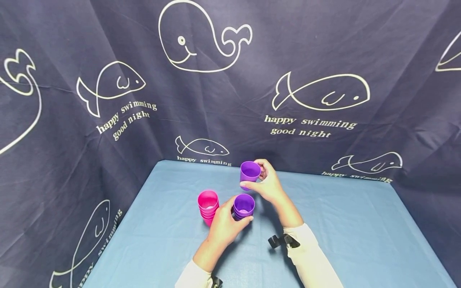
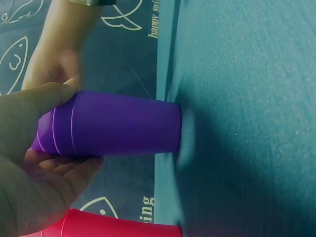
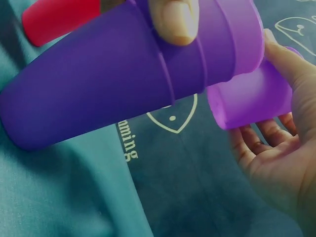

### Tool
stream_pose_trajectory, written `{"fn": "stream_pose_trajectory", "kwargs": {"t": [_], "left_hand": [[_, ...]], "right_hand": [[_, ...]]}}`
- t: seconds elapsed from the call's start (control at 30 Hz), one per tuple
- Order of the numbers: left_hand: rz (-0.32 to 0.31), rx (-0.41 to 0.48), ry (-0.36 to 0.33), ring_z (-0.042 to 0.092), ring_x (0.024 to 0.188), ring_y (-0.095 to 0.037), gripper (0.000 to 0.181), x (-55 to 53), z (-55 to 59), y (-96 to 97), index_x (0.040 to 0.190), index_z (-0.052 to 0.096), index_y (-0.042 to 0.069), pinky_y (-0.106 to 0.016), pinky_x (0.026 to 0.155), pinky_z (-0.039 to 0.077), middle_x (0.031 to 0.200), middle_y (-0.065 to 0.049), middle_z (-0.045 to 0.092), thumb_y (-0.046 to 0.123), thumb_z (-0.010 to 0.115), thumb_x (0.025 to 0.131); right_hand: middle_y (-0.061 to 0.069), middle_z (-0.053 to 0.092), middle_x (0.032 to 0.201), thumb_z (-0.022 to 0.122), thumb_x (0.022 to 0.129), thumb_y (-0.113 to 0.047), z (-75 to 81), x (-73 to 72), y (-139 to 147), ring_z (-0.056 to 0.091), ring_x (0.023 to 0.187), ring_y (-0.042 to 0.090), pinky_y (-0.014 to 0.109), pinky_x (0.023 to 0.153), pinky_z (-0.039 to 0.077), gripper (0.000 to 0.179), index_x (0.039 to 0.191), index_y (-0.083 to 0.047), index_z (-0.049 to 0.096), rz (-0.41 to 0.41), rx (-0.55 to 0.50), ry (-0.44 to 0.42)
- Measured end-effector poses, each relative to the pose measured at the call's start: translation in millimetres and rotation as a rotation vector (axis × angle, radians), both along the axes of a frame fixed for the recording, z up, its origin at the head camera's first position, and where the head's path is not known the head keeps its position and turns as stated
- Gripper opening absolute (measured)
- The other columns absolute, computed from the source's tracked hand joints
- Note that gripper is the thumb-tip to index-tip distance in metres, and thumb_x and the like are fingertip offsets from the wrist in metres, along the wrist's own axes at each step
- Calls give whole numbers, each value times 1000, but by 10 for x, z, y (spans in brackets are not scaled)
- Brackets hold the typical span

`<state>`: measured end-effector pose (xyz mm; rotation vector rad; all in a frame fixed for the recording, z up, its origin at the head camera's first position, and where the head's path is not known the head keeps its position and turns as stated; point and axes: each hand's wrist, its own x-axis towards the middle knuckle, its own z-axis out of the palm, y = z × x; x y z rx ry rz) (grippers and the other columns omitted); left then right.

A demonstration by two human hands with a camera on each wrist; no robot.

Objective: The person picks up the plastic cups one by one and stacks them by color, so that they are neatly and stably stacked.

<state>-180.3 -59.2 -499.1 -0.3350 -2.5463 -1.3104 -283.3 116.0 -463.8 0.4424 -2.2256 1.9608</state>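
Note:
A short stack of nested purple cups (image 1: 244,205) stands mouth up in the middle of the blue cloth. My left hand (image 1: 224,225) grips it near the rims, thumb on one side and fingers on the other, as the left wrist view confirms. Just beyond and higher, a single purple cup (image 1: 250,170) is in my right hand (image 1: 271,185), pinched between thumb and fingers. In the right wrist view this lone cup (image 3: 252,96) is apart from the stack (image 3: 94,81). Left of my left hand stands a stack of pink cups (image 1: 208,203), partly hidden by that hand.
Light blue cloth (image 1: 345,232) covers the table. Dark curtains (image 1: 223,104) printed with fish and whales rise behind the table and along its sides. A black strap mount (image 1: 284,241) sits on my right wrist.

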Motion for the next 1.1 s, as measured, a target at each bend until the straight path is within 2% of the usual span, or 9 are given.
{"fn": "stream_pose_trajectory", "kwargs": {"t": [0.1,0.37,0.53,0.67,0.97,1.1], "left_hand": [[4,2,1,75,106,-17,61,4,-1,9,131,69,14,-38,99,59,116,-1,79,25,95,77],[-9,10,-2,74,105,-17,61,9,-19,15,131,69,14,-37,98,60,115,-1,79,25,95,78],[-8,12,-9,74,106,-17,61,0,-14,11,132,68,14,-39,99,60,115,-1,79,26,95,79],[-12,19,-19,74,109,-18,61,1,10,2,133,68,15,-40,102,59,118,-1,78,25,94,80],[-29,24,-17,74,107,-17,61,-1,8,-8,134,67,18,-40,101,59,117,-1,78,26,94,80],[-31,23,-31,73,105,-16,59,-6,11,-9,133,67,19,-39,100,59,115,0,78,27,94,80]], "right_hand": [[-8,66,105,94,69,2,44,31,14,68,94,6,21,91,54,71,128,-3,55,12,-25,-1],[-12,67,103,91,68,7,91,78,11,68,93,4,20,86,57,69,125,2,52,51,-78,21],[-11,67,104,90,67,11,132,118,3,69,93,3,19,84,58,69,123,-1,53,76,-113,46],[-9,67,106,89,66,13,164,146,-5,69,96,3,19,87,58,70,123,-3,52,126,-157,53],[-8,69,108,92,67,7,150,229,-8,69,99,5,21,94,58,75,127,7,47,257,-146,70],[-8,69,108,92,67,7,133,258,-16,70,99,5,20,96,58,76,128,8,47,276,-127,64]]}}
